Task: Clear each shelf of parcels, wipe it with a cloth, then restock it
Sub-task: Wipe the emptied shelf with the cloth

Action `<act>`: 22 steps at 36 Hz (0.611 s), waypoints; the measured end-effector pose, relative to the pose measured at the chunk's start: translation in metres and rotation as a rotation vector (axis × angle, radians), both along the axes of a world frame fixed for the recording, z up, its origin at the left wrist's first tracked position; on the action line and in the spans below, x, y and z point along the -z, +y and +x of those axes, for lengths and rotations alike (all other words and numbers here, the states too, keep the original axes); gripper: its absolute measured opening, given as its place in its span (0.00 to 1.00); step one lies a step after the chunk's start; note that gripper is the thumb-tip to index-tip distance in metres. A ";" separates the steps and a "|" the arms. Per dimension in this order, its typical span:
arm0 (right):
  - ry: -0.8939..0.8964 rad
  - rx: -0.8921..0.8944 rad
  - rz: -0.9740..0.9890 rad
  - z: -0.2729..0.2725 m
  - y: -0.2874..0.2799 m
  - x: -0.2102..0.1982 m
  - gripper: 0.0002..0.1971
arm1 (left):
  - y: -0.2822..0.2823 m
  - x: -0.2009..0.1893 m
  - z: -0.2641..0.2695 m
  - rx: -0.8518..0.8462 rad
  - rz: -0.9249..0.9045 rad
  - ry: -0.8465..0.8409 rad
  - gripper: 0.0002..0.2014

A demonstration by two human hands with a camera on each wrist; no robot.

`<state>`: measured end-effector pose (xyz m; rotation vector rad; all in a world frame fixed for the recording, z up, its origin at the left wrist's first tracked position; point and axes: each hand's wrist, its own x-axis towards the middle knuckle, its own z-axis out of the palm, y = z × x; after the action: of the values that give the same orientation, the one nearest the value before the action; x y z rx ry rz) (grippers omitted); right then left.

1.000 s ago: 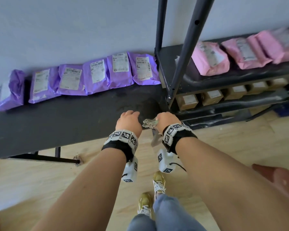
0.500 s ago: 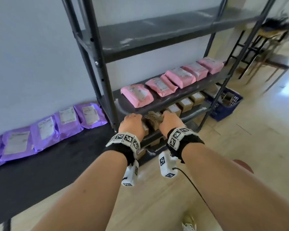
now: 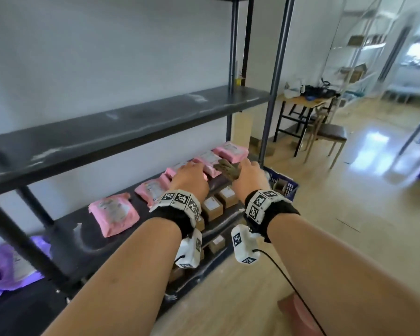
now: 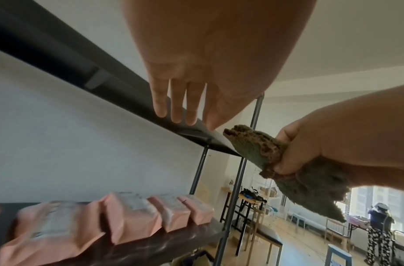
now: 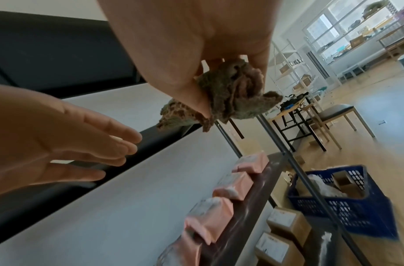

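Right hand (image 3: 249, 177) gripping a bunched brown cloth (image 3: 228, 169), left hand (image 3: 189, 178) just beside it with fingers straight and empty, pink parcels (image 3: 113, 212) on the shelf (image 3: 66, 231) below both hands.

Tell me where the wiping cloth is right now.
In the head view the cloth is bunched in the right hand, held above the pink parcels, just right of the open left hand.

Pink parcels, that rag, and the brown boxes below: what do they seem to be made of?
Pink parcels: likely thin plastic mailer bags, smooth and creased, with white paper labels.
Rag: looks like terry or microfibre cloth, nubby, grey-brown, bunched in the right hand.
Brown boxes: probably cardboard, matte, sharp-edged, white labels.
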<state>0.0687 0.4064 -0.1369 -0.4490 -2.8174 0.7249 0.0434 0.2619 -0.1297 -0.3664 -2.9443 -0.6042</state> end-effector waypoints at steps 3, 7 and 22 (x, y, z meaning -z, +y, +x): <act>0.040 0.004 -0.039 -0.018 0.036 -0.010 0.25 | 0.033 -0.012 -0.021 0.012 0.009 0.028 0.19; 0.083 0.014 -0.074 -0.050 0.073 -0.018 0.24 | 0.069 -0.029 -0.054 0.024 0.010 0.064 0.20; 0.249 0.062 -0.008 -0.210 0.167 -0.056 0.15 | 0.173 -0.078 -0.226 0.047 -0.045 0.131 0.19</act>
<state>-0.1414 0.5739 -0.0814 -0.4137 -2.5588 0.7246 -0.1825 0.4354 -0.0516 -0.4623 -2.8345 -0.4997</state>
